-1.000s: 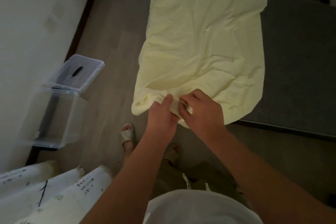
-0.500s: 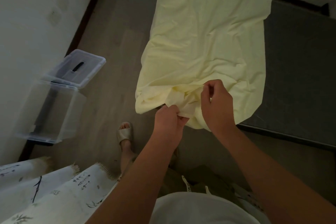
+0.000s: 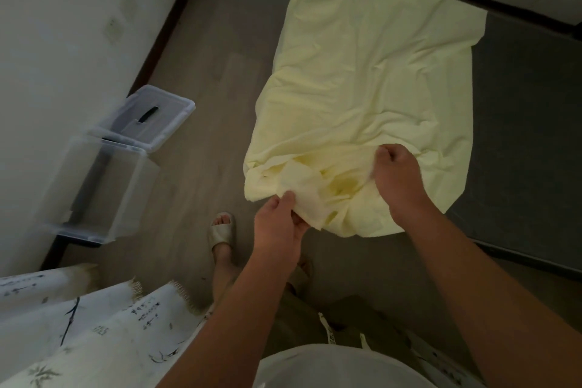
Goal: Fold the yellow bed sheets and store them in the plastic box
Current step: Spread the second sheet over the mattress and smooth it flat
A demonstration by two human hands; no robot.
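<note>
My left hand (image 3: 280,224) pinches a corner of the yellow sheet (image 3: 362,88) spread on the bed (image 3: 522,135); my right hand (image 3: 398,176) grips bunched cloth nearby. I should separate the layers and match edges squarely before folding.

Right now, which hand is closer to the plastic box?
Left. The left hand grips the sheet edge nearer the box; the right hand grips it farther away.

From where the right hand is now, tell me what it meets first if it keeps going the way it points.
The right hand points up the bed; more of the sheet it grips lies first in that line.
</note>
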